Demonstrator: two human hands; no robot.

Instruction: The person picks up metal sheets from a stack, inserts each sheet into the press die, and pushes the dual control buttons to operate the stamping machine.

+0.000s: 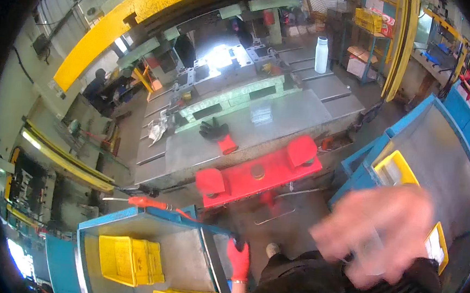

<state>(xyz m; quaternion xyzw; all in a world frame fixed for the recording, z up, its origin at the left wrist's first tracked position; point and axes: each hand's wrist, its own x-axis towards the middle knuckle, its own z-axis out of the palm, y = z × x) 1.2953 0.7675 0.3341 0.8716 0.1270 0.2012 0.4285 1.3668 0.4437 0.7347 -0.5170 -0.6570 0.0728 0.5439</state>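
Red-gloved left hand [239, 263] is beside the blue-edged worktop [184, 252], grip not readable; bare right hand [384, 230] is close to the lens, fingers seemingly curled, too blurred to tell if anything is grasped. Loose black-and-red glove [216, 132] lies on the press bed [297, 111], near the pale green block [235, 99]. Gloving looks half complete, one hand covered, one bare; going on or coming off, cannot tell.

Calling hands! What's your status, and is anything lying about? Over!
Left hand: red-gloved, beside blue-rimmed table. Right hand: bare, blurred, grip unclear. Loose glove on metal plate.
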